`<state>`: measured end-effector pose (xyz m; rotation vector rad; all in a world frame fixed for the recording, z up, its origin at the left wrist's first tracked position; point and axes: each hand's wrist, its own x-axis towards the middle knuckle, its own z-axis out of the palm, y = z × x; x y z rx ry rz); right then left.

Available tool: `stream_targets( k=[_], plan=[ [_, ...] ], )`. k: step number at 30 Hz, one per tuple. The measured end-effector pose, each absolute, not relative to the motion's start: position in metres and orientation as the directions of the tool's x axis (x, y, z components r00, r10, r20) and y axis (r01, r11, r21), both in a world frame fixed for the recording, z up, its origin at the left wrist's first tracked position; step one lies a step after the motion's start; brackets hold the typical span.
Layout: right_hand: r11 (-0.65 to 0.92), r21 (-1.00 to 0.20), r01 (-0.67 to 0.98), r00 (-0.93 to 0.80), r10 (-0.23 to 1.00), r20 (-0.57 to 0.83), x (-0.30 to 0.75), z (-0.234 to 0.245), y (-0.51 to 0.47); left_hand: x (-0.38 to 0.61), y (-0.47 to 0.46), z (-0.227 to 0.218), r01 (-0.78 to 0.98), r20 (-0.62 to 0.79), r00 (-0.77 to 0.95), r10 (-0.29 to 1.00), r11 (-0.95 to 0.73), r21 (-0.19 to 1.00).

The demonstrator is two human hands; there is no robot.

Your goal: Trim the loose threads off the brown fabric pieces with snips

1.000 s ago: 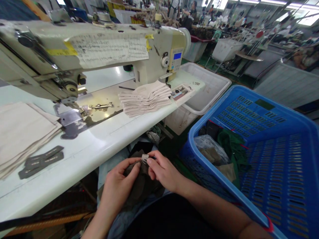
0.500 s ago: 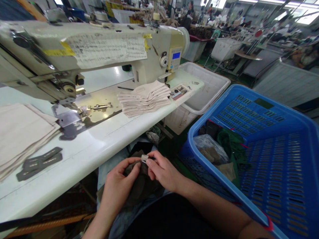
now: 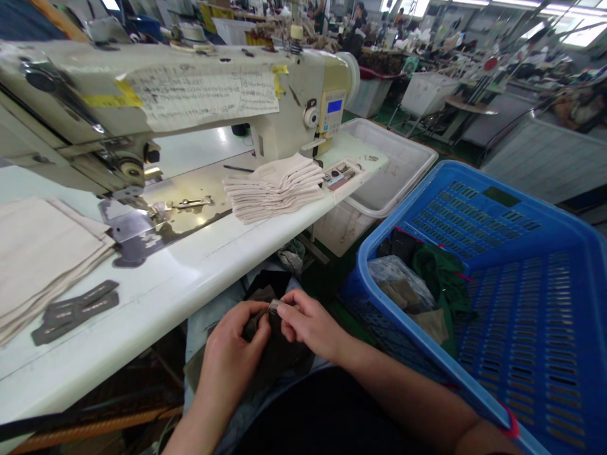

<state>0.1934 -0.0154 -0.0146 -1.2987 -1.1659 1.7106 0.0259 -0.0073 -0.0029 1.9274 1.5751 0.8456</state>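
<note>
Over my lap, my left hand (image 3: 239, 338) is closed, thumb and forefinger pinching dark olive cloth (image 3: 279, 357). Close against its fingertips, my right hand (image 3: 308, 322) is closed on a small flat silvery piece (image 3: 274, 305); its exact kind is too small and partly covered to tell. The silvery piece sits at the upper edge of the cloth. The rest of the cloth hangs in dark folds below both hands.
A sewing machine (image 3: 199, 88) stands on the white table (image 3: 190, 278). Folded cream cloth (image 3: 277, 186), a cream cloth stack (image 3: 42, 253) and dark grey fabric pieces (image 3: 76, 311) lie there. To the right are a blue basket (image 3: 521, 303) holding cloth and a whitish bin (image 3: 393, 158).
My left hand has rolled slightly and its thumb has moved right, nearer the silvery piece. Less of that piece shows now. The right hand has barely moved.
</note>
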Motion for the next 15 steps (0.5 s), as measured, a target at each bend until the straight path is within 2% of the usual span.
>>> stream_targets(
  k=[3,6,10,15],
  plan=[
    [-0.480,-0.877,-0.026,-0.269,0.848,-0.456,0.1926,-0.0147,-0.0117,0.0274,-0.0085,-0.0071,0.670,0.283,0.211,0.936,-0.349,0.655],
    [-0.511,-0.859,-0.010,-0.231,0.837,-0.495,0.1919,-0.0140,-0.0101,0.0282,-0.0094,-0.0102,0.680,0.348,0.255,0.902,-0.423,0.598],
    [-0.532,-0.845,-0.047,-0.204,0.833,-0.514,0.1902,-0.0148,-0.0102,0.0266,-0.0096,-0.0136,0.683,0.334,0.250,0.909,-0.410,0.604],
    [-0.524,-0.847,-0.085,-0.174,0.845,-0.505,0.1870,-0.0183,-0.0110,0.0259,-0.0085,-0.0127,0.674,0.218,0.218,0.951,-0.308,0.671]
  ],
)
